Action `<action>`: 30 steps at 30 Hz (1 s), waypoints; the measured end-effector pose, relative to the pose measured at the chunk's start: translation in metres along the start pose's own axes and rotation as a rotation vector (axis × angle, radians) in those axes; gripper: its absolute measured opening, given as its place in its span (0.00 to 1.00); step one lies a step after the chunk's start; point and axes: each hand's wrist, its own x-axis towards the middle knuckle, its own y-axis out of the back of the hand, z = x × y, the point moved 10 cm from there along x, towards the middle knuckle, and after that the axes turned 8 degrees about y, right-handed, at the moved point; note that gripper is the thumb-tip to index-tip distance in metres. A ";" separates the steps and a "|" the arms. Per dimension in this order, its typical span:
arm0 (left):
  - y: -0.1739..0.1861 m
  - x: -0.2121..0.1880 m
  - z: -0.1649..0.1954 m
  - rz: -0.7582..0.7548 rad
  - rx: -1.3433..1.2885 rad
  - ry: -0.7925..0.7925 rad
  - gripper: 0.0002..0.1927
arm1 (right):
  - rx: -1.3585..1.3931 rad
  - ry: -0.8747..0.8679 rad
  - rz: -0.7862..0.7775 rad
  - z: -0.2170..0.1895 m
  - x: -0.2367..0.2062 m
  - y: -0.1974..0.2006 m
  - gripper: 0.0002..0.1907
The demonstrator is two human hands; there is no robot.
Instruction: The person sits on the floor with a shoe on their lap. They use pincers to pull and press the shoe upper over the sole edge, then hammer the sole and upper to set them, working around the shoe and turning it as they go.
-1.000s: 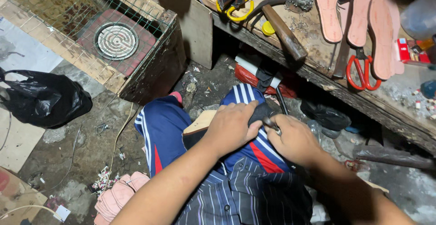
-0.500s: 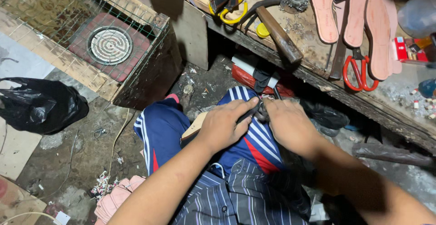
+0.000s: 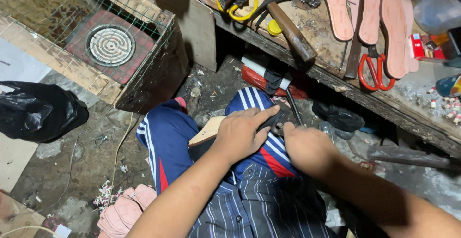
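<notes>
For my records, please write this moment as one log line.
left hand: pressing shoe sole on knee | right hand: on sole's dark end, tool unclear | workbench: scissors, hammer

Scissors on workbench, behind both hands.

left hand pressing shoe sole, right hand beside

Shoemaking workshop: insoles, hammer, scissors
</notes>
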 end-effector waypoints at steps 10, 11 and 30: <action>-0.005 0.010 -0.027 -0.010 -0.176 0.130 0.24 | -0.027 0.036 0.205 -0.010 0.019 -0.002 0.06; -0.007 0.011 -0.026 -0.001 -0.135 0.138 0.24 | 0.039 0.063 0.250 -0.010 0.019 0.004 0.07; -0.007 -0.003 0.000 -0.035 0.083 -0.054 0.27 | 0.273 -0.064 0.219 0.007 -0.021 0.004 0.09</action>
